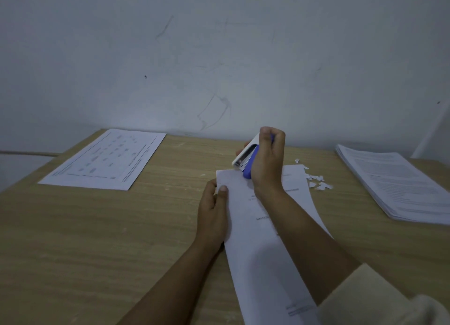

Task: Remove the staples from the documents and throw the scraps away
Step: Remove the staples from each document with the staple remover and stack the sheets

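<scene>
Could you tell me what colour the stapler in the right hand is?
White on top, blue-purple beneath: stapler, head view.

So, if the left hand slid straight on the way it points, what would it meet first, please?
Probably the stapler gripped by the right hand, just beyond the corner of the document; its height is unclear.

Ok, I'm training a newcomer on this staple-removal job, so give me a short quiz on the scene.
1. True or false: the right hand grips a blue and white stapler.
2. On which side of the document do the paper scraps lie? A) left B) right C) on top of it
3. Fill in: the left hand pinches the document's ____ edge.
Key: 1 true; 2 B; 3 left.
</scene>
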